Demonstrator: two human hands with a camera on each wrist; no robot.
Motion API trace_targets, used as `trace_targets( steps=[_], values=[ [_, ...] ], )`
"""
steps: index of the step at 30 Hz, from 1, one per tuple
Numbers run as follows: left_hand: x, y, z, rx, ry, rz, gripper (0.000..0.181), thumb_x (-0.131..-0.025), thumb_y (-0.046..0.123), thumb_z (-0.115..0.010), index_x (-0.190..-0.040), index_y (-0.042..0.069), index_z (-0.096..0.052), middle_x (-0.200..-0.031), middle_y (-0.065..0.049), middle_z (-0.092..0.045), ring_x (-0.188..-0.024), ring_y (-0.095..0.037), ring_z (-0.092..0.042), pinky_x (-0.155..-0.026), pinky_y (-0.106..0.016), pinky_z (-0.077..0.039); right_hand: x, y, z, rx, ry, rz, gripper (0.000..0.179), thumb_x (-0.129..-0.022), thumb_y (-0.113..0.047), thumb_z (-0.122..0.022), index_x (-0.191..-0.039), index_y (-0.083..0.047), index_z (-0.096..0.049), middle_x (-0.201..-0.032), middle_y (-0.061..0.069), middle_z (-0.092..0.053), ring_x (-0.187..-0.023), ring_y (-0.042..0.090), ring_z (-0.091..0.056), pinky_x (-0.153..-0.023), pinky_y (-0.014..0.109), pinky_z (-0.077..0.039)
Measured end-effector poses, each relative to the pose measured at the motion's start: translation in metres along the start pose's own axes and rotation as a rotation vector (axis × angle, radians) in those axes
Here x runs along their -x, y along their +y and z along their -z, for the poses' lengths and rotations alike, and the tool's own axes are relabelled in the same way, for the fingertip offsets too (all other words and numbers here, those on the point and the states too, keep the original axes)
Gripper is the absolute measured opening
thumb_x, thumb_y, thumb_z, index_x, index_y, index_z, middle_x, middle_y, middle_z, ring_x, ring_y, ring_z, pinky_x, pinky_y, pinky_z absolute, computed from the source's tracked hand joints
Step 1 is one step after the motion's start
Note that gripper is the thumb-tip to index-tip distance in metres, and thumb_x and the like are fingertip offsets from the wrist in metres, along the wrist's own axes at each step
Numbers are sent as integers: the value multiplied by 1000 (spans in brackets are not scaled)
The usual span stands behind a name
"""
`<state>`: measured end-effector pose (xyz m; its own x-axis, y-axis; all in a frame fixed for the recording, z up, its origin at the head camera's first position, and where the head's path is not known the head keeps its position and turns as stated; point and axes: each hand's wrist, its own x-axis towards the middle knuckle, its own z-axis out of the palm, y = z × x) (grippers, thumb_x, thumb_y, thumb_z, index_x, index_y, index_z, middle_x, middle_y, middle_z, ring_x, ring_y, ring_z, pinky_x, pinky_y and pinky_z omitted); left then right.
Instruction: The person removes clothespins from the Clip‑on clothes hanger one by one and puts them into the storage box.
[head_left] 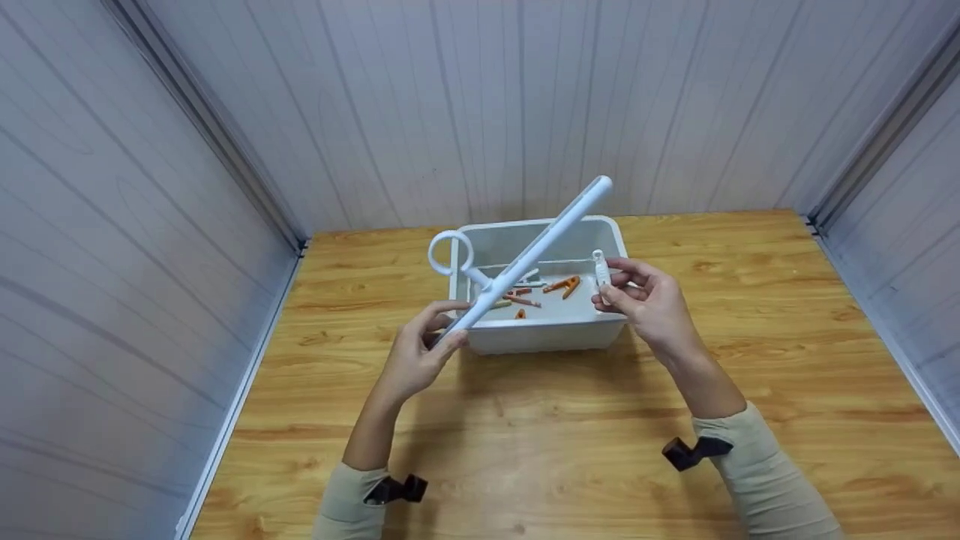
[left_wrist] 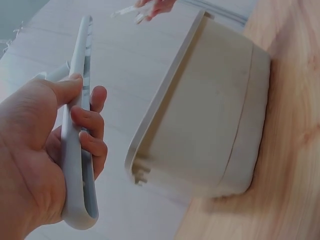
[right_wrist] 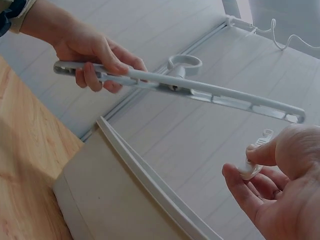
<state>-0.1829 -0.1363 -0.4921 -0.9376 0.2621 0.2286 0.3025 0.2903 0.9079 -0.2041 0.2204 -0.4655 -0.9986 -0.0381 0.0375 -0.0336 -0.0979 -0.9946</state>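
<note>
My left hand [head_left: 418, 358] grips the lower end of a white hanger bar [head_left: 541, 244], which slants up to the right over the bin. A round hook [head_left: 433, 259] stands out from the bar's middle. In the right wrist view, the underside of the bar [right_wrist: 225, 100] shows several long slots. My right hand [head_left: 660, 311] pinches a small white clothes peg [head_left: 602, 271] between thumb and fingers, over the bin's right rim. The peg [right_wrist: 260, 142] points upward, a little below the bar's far end in that view.
A white plastic bin [head_left: 540, 341] stands on the wooden table [head_left: 495, 450]. Inside lie several pegs, among them an orange peg [head_left: 570, 285] spread in a V. Pale panel walls [head_left: 480, 112] close off the back and both sides.
</note>
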Motion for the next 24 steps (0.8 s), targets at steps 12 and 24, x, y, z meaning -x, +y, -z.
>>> trace_targets(
  steps=[12,24],
  values=[
    [15,-12,32,20,62,28,35,-110,4,-70,-145,3,-68,-96,-26,-77,-61,-3,-53,-57,-18,-43,-21,-3,10,54,8,-43,51,-108,7,-67,-156,14,-52,-105,3,-62,-88,8,-79,-88,24,-69],
    [26,-20,51,36,85,23,33,-110,3,-70,-143,1,-69,-92,-14,-76,-61,-3,-52,-58,-19,-46,-41,-11,17,152,-12,-87,55,-106,2,-73,-157,11,-55,-112,6,-60,-87,4,-79,-88,23,-69]
  ],
)
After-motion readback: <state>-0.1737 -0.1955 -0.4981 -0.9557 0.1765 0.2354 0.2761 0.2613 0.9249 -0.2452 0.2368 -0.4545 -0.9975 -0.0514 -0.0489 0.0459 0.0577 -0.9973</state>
